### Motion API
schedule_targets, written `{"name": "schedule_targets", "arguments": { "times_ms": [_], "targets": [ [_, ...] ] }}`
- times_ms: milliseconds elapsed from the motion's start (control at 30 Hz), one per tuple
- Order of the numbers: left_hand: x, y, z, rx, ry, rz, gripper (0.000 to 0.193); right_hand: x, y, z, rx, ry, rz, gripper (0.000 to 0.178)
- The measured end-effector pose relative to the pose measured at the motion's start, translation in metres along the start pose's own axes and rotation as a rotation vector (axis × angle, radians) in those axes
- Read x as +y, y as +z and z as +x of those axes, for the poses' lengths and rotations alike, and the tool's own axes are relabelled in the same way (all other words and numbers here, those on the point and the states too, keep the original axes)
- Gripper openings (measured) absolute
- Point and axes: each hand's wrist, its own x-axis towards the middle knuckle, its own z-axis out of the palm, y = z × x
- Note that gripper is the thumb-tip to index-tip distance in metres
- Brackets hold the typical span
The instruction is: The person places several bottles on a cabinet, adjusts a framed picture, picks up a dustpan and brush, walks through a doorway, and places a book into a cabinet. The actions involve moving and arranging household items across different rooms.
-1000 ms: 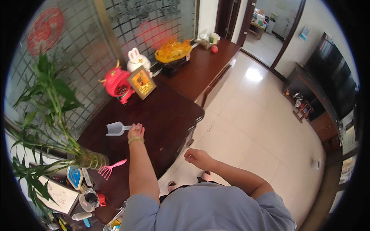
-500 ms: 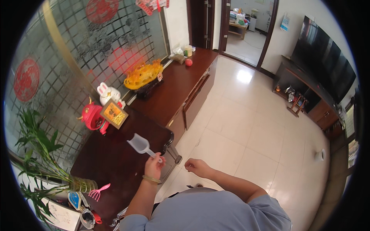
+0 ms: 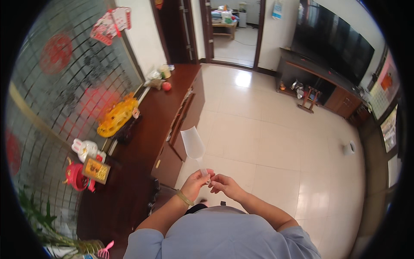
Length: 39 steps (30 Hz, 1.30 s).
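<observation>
My left hand (image 3: 196, 184), with a pale bangle (image 3: 184, 197) at its wrist, is closed around the handle of a translucent white plastic scoop (image 3: 194, 144). The scoop's bowl points up and away, over the floor beside the cabinet. Close against it, my right hand (image 3: 226, 187) has its fingers bent at the handle's lower end, seemingly pinching it; the exact contact is small and partly hidden.
Along the left runs a dark red wooden cabinet (image 3: 161, 101) bearing a yellow ornament (image 3: 118, 115), a rabbit figurine (image 3: 88, 150), a red figurine (image 3: 77, 177) and a framed picture (image 3: 95, 169). A pink fork-like tool (image 3: 105, 249) lies near green plants (image 3: 39, 220). A television (image 3: 334, 41) stands far right.
My left hand has carried the scoop rightward from over the dark tabletop, turning it more upright. My right hand has come to the handle's end. The whole view has swung right.
</observation>
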Motion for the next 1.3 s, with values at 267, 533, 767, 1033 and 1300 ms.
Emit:
{"name": "schedule_targets", "arguments": {
  "times_ms": [267, 533, 767, 1033, 1300],
  "targets": [
    [0.043, 0.016, 0.148, -0.235, -0.127, -0.056, 0.029, -0.035, -0.096, 0.076, 0.080, -0.048, 0.113, 0.026],
    [0.110, 0.031, 0.335, -0.408, -0.177, -0.002, 0.028, -0.107, -0.214, 0.180, 0.259, -0.068, 0.057, 0.025],
    [0.153, 0.049, 0.468, -0.400, -0.162, 0.101, 0.028, -0.157, -0.318, 0.260, 0.242, -0.065, 0.061, 0.023],
    [0.196, 0.069, 0.638, -0.186, -0.148, 0.168, 0.031, -0.215, -0.479, 0.382, 0.001, -0.020, 0.129, 0.025],
    [0.280, 0.107, 0.786, -0.073, -0.018, 0.223, 0.031, -0.291, -0.609, 0.498, -0.117, -0.104, 0.148, 0.023]
  ]
}}
